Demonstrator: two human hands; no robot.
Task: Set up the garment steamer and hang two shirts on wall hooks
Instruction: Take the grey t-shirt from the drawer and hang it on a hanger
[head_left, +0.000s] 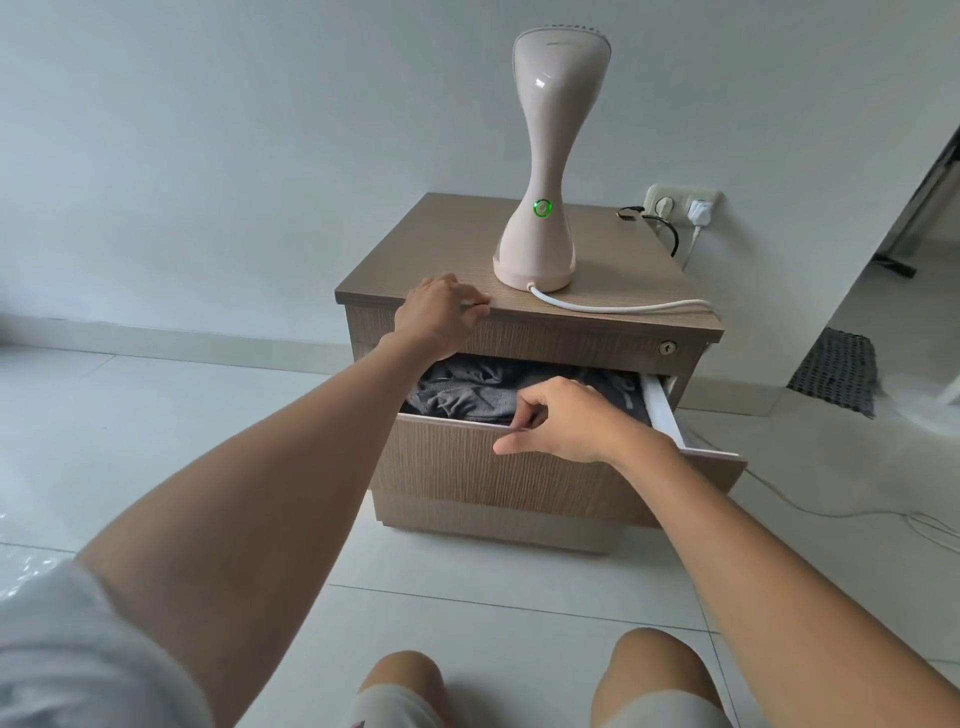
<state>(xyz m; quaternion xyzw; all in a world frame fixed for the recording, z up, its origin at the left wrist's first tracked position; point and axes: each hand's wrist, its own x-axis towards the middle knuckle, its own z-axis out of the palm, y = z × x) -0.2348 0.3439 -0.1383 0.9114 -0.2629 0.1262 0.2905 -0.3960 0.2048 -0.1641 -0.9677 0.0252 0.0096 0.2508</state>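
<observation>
A pale pink garment steamer (540, 171) stands upright on a low wooden cabinet (447, 244), a green light glowing on its neck. Its white cord (623, 307) trails right along the cabinet top. The lower drawer (467, 467) is pulled out, with grey crumpled clothing (467, 389) inside. My left hand (436, 312) rests on the front edge of the cabinet top, fingers curled over it. My right hand (561, 421) grips the top edge of the drawer front, fingers inside, thumb outside.
A wall socket (680, 205) with plugs sits behind the cabinet on the right. Thin cables (857, 512) lie on the white tiled floor at right. A dark mat (836, 369) lies by a doorway at far right. My knees show at the bottom.
</observation>
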